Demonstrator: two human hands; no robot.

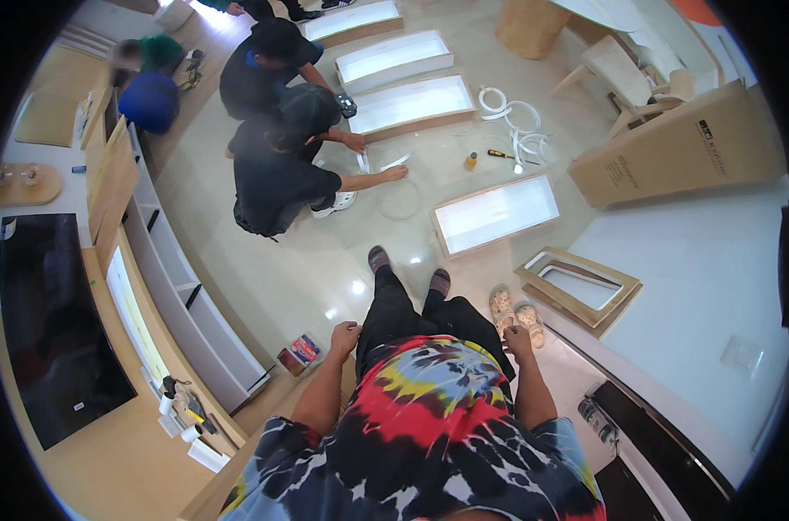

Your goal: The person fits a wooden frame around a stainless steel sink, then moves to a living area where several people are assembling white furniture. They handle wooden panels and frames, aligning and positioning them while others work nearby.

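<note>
My left hand (347,336) is closed beside the left thigh of my black trousers (386,317). On the other side, my right hand (518,339) is also curled closed, close to the right trouser leg. Whether either hand pinches the cloth or anything small cannot be made out. A pair of beige clogs (504,306) stands on the floor just beyond my right hand. To the left of my left hand lies a small red and blue box (304,349).
Two people in black (282,178) crouch ahead on the left, beside white wood-edged trays (412,106). A nearer tray (496,214), wooden frames (581,282), coiled white strip (520,117), a screwdriver (500,154) and a large cardboard box (681,148) lie right. A dark screen (56,321) is left.
</note>
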